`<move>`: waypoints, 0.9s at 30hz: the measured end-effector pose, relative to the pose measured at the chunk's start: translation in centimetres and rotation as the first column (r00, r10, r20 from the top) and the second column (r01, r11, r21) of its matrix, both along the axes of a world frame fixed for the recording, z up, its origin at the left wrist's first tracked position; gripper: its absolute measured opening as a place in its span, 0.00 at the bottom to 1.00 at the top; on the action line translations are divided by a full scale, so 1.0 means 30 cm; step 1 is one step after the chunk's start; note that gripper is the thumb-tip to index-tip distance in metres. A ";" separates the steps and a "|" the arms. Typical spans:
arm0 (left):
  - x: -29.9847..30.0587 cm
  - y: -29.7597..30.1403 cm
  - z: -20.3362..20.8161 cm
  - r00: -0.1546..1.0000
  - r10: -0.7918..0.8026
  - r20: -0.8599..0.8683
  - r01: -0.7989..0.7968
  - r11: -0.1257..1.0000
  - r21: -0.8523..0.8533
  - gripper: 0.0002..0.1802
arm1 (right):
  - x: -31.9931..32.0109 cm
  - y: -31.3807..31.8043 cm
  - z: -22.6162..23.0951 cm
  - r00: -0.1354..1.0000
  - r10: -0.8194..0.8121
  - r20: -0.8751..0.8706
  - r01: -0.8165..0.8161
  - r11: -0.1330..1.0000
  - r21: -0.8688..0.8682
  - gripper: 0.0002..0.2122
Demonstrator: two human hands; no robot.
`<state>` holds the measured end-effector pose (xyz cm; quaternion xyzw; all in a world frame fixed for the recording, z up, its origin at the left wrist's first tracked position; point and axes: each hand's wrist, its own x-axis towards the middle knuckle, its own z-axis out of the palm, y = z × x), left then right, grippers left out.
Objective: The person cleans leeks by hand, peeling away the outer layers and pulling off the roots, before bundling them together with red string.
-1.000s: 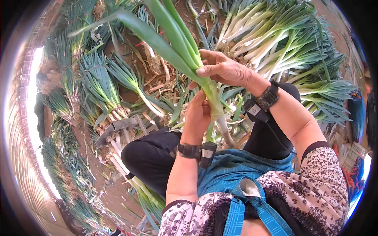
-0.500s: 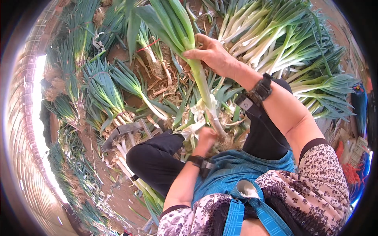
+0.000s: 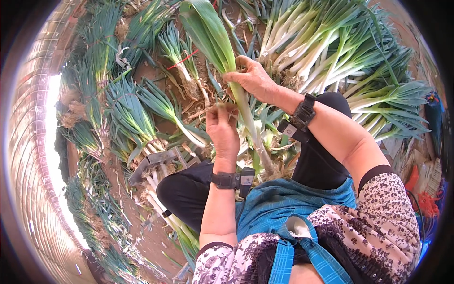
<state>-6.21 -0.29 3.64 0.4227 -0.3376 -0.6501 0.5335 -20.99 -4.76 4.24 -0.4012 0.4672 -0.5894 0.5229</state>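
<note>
A large leek point(image 3: 247, 113) stands at a slant in front of me, its broad green leaves up and its rooted white end down between my knees. My right hand point(image 3: 255, 80) grips it just below where the leaves spread, thumb across the front. Just left of the stalk, my left hand point(image 3: 223, 128) is raised with its fingers drawn together in a pinch. What those fingers hold, if anything, I cannot make out. Peeled leaf scraps point(image 3: 239, 151) lie around the foot of the stalk.
A big pile of leeks point(image 3: 321, 52) spreads at the far right. Tied bundles point(image 3: 130, 113) lie to the left, near a grey metal piece point(image 3: 156, 160) beside my left knee. A red tie point(image 3: 182, 60) circles a smaller bunch. A curved translucent wall point(image 3: 35, 156) runs along the left.
My left hand has risen from the leek's lower end to beside its upper stalk. My right hand keeps its grip, slightly lower in view, and the leaves at the top have shifted.
</note>
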 end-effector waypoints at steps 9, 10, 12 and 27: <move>-0.014 0.040 -0.094 0.288 -0.027 0.957 0.592 0.790 -0.156 0.14 | -0.006 -0.031 0.014 0.930 -0.222 0.294 0.204 0.975 0.090 0.12; -0.016 0.048 -0.095 0.288 -0.031 0.957 0.594 0.789 -0.154 0.14 | -0.010 -0.030 0.014 0.934 -0.243 0.263 0.226 0.970 0.094 0.12; -0.004 0.063 -0.100 0.417 -0.098 0.904 0.575 0.799 -0.179 0.16 | -0.012 -0.029 0.041 0.924 -0.232 0.305 0.200 0.971 0.130 0.12; 0.175 0.254 -0.296 0.642 -0.626 0.444 0.507 0.780 0.366 0.12 | -0.103 -0.053 0.106 0.847 0.039 0.530 -0.058 0.998 0.019 0.11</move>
